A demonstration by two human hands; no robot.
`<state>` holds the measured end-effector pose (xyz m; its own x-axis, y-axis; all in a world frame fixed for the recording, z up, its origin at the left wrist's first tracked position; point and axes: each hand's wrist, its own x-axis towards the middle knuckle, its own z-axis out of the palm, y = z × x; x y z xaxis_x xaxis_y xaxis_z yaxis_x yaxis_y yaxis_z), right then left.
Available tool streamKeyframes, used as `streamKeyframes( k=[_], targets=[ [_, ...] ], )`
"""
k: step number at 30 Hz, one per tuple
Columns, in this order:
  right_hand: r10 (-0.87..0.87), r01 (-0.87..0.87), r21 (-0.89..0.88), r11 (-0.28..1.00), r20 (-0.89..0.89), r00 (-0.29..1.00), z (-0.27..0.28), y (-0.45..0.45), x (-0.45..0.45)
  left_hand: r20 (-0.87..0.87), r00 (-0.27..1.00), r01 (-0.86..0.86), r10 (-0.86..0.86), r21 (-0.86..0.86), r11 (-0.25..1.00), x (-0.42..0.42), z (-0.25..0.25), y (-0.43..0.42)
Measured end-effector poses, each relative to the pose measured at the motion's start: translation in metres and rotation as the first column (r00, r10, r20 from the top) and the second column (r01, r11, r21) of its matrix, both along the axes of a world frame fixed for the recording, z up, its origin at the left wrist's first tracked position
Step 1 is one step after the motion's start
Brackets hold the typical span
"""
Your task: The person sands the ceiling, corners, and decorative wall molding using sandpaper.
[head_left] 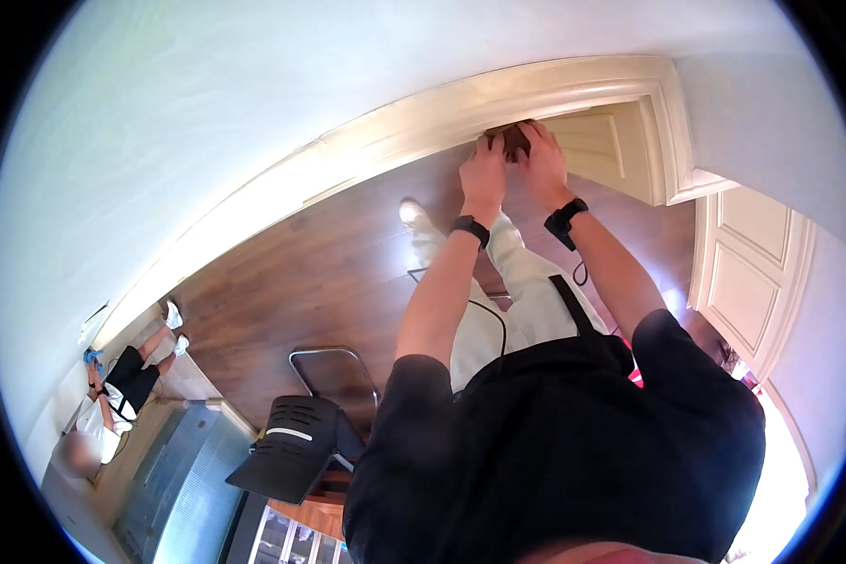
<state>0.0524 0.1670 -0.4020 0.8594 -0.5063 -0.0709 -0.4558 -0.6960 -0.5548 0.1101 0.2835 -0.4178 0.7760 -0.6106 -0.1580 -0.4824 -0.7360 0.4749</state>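
Observation:
A small brown object (pixel 514 141), perhaps a cloth or sponge, lies between my two hands at the cream door frame (pixel 498 101). My left hand (pixel 484 174) has its fingers curled against the object's left side. On the other side, my right hand (pixel 541 167) has its fingers bent over the object, close to the frame's edge. Both wrists wear black bands. The object's far side is hidden by my fingers and the frame.
A black chair (pixel 296 446) stands on the wooden floor (pixel 282 273) at lower left. Another person (pixel 127 385) is at the far left wall. Cream doors (pixel 747 273) are on the right. A thin cable hangs near my legs.

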Motion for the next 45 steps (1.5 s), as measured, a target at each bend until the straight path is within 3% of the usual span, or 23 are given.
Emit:
streamKeyframes(
  k=[4, 7, 8, 11, 14, 17, 21, 27, 30, 33, 39, 45],
  targets=[
    [0.029, -0.029, -0.014, 0.999, -0.052, 0.998, -0.006, 0.01, 0.003, -0.086, 0.995, -0.04, 0.041, 0.007, 0.999, -0.001, -0.009, 0.011],
    [0.066, -0.068, -0.043, 0.997, -0.031, 0.997, -0.012, 0.036, 0.012, -0.075, 0.994, -0.084, 0.074, -0.137, 0.987, 0.004, -0.004, 0.042],
    [0.091, -0.09, 0.035, 0.995, -0.031, 0.995, -0.002, 0.044, 0.018, -0.013, 0.992, -0.125, 0.124, -0.089, 0.988, 0.006, -0.004, 0.053],
    [0.116, -0.135, 0.187, 0.973, 0.11, 0.987, 0.011, 0.074, 0.032, -0.12, 0.956, -0.262, 0.267, 0.057, 0.963, 0.014, 0.023, 0.078],
    [0.144, -0.182, 0.239, 0.954, 0.168, 0.975, 0.01, 0.093, 0.04, -0.073, 0.956, -0.276, 0.285, 0.104, 0.955, 0.018, 0.036, 0.099],
    [0.195, -0.244, 0.37, 0.896, 0.166, 0.967, 0.032, 0.085, 0.035, -0.074, 0.981, -0.163, 0.181, 0.194, 0.967, 0.021, 0.041, 0.117],
    [0.125, -0.209, 0.445, 0.871, 0.211, 0.969, 0.096, 0.048, 0.007, 0.039, 0.985, -0.168, 0.166, 0.044, 0.985, 0.004, 0.103, 0.089],
    [-0.093, 0.008, 0.215, 0.977, 0.389, 0.917, 0.11, -0.014, 0.003, 0.101, 0.993, -0.032, 0.056, -0.228, 0.973, 0.02, 0.158, -0.008],
    [-0.11, 0.066, 0.14, 0.988, 0.335, 0.936, 0.104, -0.032, 0.009, 0.143, 0.989, -0.017, 0.024, -0.05, 0.999, 0.022, 0.153, -0.052],
    [-0.094, 0.068, 0.101, 0.993, 0.274, 0.957, 0.108, -0.034, 0.019, 0.04, 0.998, -0.055, 0.056, -0.041, 0.998, 0.028, 0.157, -0.054],
    [0.117, -0.152, 0.131, 0.98, 0.246, 0.962, 0.115, 0.001, 0.051, 0.099, 0.97, -0.224, 0.22, 0.023, 0.974, 0.034, 0.157, 0.003],
    [0.201, -0.241, 0.167, 0.956, 0.222, 0.954, 0.122, 0.054, 0.08, 0.117, 0.943, -0.327, 0.311, 0.167, 0.93, 0.049, 0.174, 0.045]
  ],
)
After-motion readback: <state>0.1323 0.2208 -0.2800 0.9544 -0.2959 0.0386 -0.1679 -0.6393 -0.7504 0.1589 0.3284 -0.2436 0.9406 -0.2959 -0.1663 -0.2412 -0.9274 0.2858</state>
